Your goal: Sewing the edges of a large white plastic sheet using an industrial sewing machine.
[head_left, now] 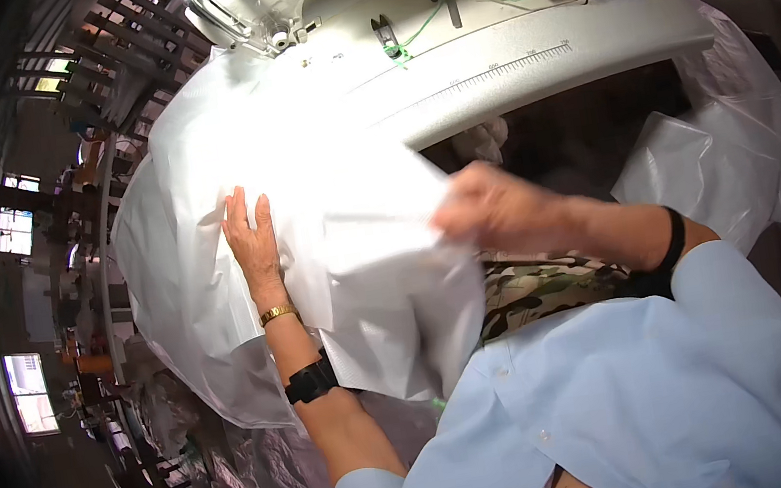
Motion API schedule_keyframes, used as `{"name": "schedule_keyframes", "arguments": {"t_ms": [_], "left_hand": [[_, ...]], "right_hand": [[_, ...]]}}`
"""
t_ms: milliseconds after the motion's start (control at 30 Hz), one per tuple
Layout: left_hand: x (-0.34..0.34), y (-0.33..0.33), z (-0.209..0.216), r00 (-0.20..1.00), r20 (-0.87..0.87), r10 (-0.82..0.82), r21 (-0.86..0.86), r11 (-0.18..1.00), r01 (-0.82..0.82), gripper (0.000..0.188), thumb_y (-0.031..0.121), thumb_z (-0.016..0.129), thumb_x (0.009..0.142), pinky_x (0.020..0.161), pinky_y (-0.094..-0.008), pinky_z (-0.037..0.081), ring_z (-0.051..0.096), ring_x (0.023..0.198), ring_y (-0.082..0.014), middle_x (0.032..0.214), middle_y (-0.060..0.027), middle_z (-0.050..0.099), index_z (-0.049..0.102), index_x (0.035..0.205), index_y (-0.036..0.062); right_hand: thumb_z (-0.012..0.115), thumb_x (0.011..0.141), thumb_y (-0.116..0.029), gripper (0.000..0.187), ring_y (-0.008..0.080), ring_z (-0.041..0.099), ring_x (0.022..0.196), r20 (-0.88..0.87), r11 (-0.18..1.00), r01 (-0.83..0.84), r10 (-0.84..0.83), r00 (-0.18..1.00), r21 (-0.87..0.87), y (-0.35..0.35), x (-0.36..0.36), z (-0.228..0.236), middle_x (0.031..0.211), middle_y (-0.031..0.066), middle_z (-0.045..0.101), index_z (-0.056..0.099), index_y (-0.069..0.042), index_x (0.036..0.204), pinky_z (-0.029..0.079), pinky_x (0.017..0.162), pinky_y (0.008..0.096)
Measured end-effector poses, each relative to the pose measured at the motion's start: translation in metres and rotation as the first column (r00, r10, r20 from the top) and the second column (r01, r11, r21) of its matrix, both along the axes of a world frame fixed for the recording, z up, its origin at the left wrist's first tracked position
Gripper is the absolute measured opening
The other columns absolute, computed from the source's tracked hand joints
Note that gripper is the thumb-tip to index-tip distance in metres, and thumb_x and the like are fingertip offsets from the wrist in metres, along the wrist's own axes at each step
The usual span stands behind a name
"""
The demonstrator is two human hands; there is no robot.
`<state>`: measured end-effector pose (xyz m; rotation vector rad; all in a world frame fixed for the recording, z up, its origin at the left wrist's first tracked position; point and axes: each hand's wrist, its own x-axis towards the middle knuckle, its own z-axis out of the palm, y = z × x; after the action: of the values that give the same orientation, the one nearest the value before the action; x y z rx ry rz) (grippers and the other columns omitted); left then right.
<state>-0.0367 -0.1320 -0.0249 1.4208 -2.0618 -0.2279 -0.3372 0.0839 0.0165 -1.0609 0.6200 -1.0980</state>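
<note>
White plastic sheet [369, 307] is pinched at its right edge by right hand [484, 201] (blurred); left hand [255, 245], fingers apart, is laid flat on it, nearer the sewing machine head [223, 13].

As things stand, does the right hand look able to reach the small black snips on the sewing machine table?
Probably yes: nothing seems to block the way over the pale table to the snips. The right hand, though blurred, appears to grip the white sheet, so it may need freeing first.
</note>
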Motion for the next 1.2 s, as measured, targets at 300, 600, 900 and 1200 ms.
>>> {"name": "schedule_keyframes", "arguments": {"t_ms": [300, 600, 900, 1200], "left_hand": [[-0.005, 0.01, 0.007, 0.997, 0.054, 0.049, 0.071, 0.996, -0.053, 0.075, 0.05, 0.058, 0.095, 0.122, -0.0438, 0.016, 0.03, 0.144, -0.0333, 0.153, -0.0187, 0.036, 0.039, 0.146, -0.0011], [-0.046, 0.105, 0.055, 0.963, -0.07, -0.261, -0.044, 0.965, 0.259, 0.08, 0.03, 0.072, 0.086, 0.119, -0.0452, 0.019, 0.03, 0.144, -0.0342, 0.153, -0.022, 0.035, 0.034, 0.149, -0.0014], [-0.06, 0.199, 0.031, 0.953, 0.212, -0.219, -0.22, 0.939, 0.264, 0.06, 0.007, 0.068, 0.083, 0.102, -0.0427, 0.043, 0.053, 0.124, -0.0411, 0.136, -0.0251, 0.052, 0.047, 0.139, -0.0041], [-0.032, 0.145, 0.09, 0.937, -0.348, 0.031, -0.239, 0.963, -0.121, 0.027, 0.011, 0.07, 0.093, 0.058, -0.0256, 0.043, 0.042, 0.061, -0.0099, 0.063, -0.0001, 0.048, 0.055, 0.079, -0.0063]], "right_hand": [[0.059, 0.089, -0.028, 0.033, 0.0329, 0.067, 0.071, -0.909, 0.91, 0.086, -0.41, 0.067, -0.405, -0.007, -0.066, -0.081, 0.072, 0.0157, 0.066, 0.062, 0.002, 0.074, 0.052, 0.065, 0.0408], [0.062, 0.096, -0.033, 0.032, 0.0165, 0.064, 0.071, -0.458, 0.993, 0.121, -0.106, 0.883, 0.004, -0.039, 0.022, -0.066, 0.076, 0.0065, 0.064, 0.06, -0.001, 0.09, 0.051, 0.064, 0.0308], [0.058, 0.098, -0.029, 0.033, 0.0075, 0.059, 0.07, -0.095, 0.986, -0.056, 0.041, 0.995, -0.156, -0.059, 0.064, -0.04, 0.071, 0.0006, 0.059, 0.061, -0.002, 0.08, 0.049, 0.065, 0.0238], [0.052, 0.1, -0.023, 0.04, 0.017, 0.069, 0.089, -0.107, 0.874, 0.477, -0.468, 0.877, 0.095, -0.116, 0.045, -0.026, 0.115, 0.0127, 0.061, 0.05, 0.006, 0.128, 0.053, 0.066, 0.0254]]}}
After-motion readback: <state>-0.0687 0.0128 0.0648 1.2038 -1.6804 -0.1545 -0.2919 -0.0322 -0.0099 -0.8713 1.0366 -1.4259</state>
